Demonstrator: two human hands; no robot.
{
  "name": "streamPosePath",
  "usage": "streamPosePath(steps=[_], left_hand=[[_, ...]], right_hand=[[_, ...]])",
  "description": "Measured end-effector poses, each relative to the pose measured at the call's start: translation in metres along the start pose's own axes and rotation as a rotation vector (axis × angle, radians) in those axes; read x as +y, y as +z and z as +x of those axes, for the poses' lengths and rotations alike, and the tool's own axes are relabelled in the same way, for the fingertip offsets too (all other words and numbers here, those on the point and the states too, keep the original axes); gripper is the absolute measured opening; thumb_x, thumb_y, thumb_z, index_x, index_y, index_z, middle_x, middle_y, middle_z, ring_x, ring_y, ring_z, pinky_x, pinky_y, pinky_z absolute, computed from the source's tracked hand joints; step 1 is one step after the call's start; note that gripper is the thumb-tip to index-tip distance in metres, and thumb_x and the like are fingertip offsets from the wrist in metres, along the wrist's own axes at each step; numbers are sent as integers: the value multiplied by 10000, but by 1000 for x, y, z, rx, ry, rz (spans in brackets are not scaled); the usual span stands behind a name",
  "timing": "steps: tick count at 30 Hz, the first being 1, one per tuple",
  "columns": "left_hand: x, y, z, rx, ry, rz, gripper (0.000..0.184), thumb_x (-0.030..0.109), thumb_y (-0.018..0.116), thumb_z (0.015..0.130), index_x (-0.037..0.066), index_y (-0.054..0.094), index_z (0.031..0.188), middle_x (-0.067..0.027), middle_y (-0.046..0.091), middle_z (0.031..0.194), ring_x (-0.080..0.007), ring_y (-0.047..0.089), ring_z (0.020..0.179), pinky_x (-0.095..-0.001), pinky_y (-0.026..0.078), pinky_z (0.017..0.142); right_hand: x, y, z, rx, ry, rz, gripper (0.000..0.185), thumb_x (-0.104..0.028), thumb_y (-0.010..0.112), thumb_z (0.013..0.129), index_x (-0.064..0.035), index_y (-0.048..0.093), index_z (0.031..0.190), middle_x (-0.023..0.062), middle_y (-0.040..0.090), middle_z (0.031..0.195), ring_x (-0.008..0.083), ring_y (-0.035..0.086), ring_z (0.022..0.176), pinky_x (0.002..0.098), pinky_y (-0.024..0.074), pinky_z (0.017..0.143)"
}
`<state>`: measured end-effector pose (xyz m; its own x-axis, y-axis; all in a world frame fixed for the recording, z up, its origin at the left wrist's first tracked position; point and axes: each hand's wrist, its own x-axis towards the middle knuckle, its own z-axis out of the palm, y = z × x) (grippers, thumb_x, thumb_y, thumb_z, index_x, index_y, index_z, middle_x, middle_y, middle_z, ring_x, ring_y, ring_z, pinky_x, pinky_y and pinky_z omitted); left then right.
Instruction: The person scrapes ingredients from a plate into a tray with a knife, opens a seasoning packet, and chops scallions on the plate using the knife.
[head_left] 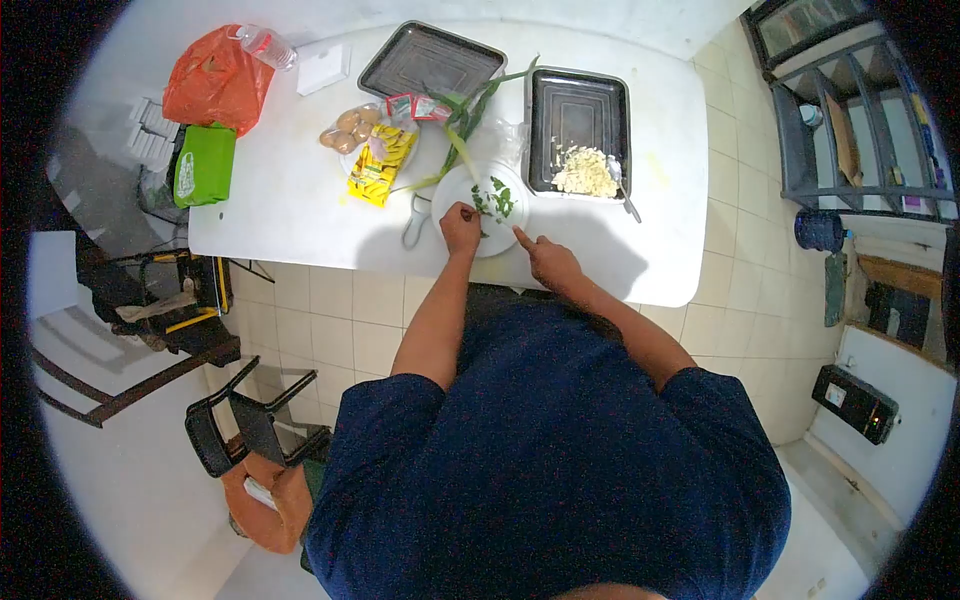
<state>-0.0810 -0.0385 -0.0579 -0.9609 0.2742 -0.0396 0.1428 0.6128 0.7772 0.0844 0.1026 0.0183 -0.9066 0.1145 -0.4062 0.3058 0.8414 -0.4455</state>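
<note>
A white plate (pixel 457 188) near the table's front edge holds chopped green leaves (pixel 501 198). My left hand (pixel 460 229) is closed at the plate's left side, its fingertips pinching a small bunch of green leaves against it. From the right, my right hand (pixel 553 263) grips a knife (pixel 517 232), index finger stretched along it; the blade is hard to make out against the plate. Long spring onions (pixel 470 125) lie behind the plate, their pale ends reaching its rim. Just left of the plate rests a peeler-like tool with a pale looped handle (pixel 413 228).
A dark tray (pixel 534 120) at right holds chopped pale pieces (pixel 586 173) and a metal utensil (pixel 629 196). Another dark tray (pixel 432 60) lies at the back. Bagged eggs or potatoes (pixel 350 130), yellow packets (pixel 380 168), a red bag (pixel 215 80) and a green bag (pixel 205 165) occupy the left.
</note>
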Motion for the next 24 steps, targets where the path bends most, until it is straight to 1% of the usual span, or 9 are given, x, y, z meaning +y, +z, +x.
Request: streamPosePath(steps=[4,7,9,12,15,19,21,22,24], left_hand=[[4,-1,-3,3,-16,-1,92,61,717,771,-4,657,795,-162,688,753,-294,680,705,-375,532,691],[1,1,-2,8,-23,-18,91,64,717,772,-1,657,797,-162,690,760,-292,681,701,-371,534,694],[-2,1,-1,1,-4,-34,88,64,716,772,3,656,795,-163,690,762,-292,681,697,-369,536,692],[-2,-1,-1,-18,-5,-2,114,102,742,755,31,670,808,-131,700,791,-264,686,727,-360,535,736],[6,-4,-2,-2,1,16,86,41,713,756,4,638,779,-163,675,744,-300,671,685,-375,530,666],[0,-4,1,-37,53,-17,107,30,718,752,-7,619,768,-163,664,741,-307,660,694,-386,517,658],[-2,-3,4,-56,72,11,125,26,725,750,-14,608,758,-163,659,743,-312,653,698,-396,511,657],[-2,-3,3,-58,72,31,116,27,722,752,-16,615,765,-164,654,751,-316,647,713,-402,507,671],[-1,-1,1,-63,74,69,102,30,717,756,-18,630,779,-166,644,768,-323,634,742,-415,500,698]], right_hand=[[1,6,4,-43,4,-27,744,-37,463,874,-270,221,1537,230,607,992,402,665,799,512,559,684],[1,9,7,-38,21,-20,746,-36,466,873,-277,224,1537,229,606,996,399,667,810,508,561,692],[-1,10,13,-14,35,-23,743,-36,466,875,-276,228,1536,228,605,989,397,667,810,505,562,693],[2,10,24,36,30,-26,720,-47,460,888,-262,234,1536,218,601,948,393,650,775,496,550,687],[3,9,20,54,31,14,700,-61,460,899,-261,242,1534,213,603,919,396,637,757,495,539,682],[4,1,9,49,29,22,671,-87,455,916,-273,256,1529,212,605,906,397,629,751,500,528,684],[7,-1,9,19,28,38,683,-74,448,909,-269,250,1533,215,609,938,399,644,778,504,544,703],[8,-1,7,4,29,47,689,-68,444,906,-268,247,1535,216,611,954,401,651,792,506,552,713],[11,1,4,43,23,60,654,-95,446,926,-279,267,1527,208,611,923,396,636,766,505,534,699]])
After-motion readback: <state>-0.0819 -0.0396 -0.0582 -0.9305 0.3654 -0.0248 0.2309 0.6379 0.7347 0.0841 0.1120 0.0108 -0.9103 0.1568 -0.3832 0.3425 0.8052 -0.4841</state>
